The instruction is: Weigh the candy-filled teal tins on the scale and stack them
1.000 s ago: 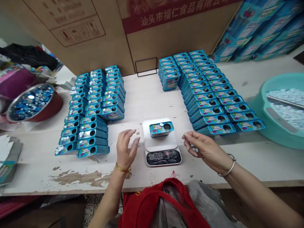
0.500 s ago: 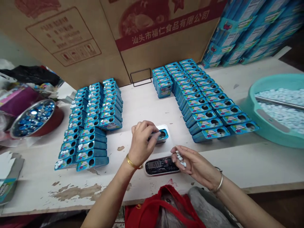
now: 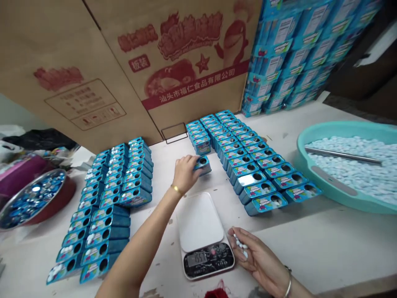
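Observation:
My left hand (image 3: 185, 174) is closed around a small blue tin (image 3: 204, 164) with a round dark hole in its top, beyond the kitchen scale. The white plate of the scale (image 3: 198, 225) has nothing on it, and its lit display sits on the near side. Cupped just right of the scale, my right hand (image 3: 256, 258) holds several small pale candies (image 3: 241, 245) in its fingers. Close to the left hand's tin stands a short row of similar blue tins (image 3: 202, 145).
Rows of blue tins (image 3: 136, 198) stand at left, some with white candies on top; more tins (image 3: 265, 203) stand at right. A turquoise basin (image 3: 328, 182) holds pale candies and a metal rod (image 3: 344, 155). A red bowl (image 3: 58, 203) holds shiny blue pieces. Cardboard boxes (image 3: 186, 103) stand behind.
My left hand has carried the tin off the scale plate, away from me toward the short row. The right hand stays beside the scale with its candies. The camera view has shifted.

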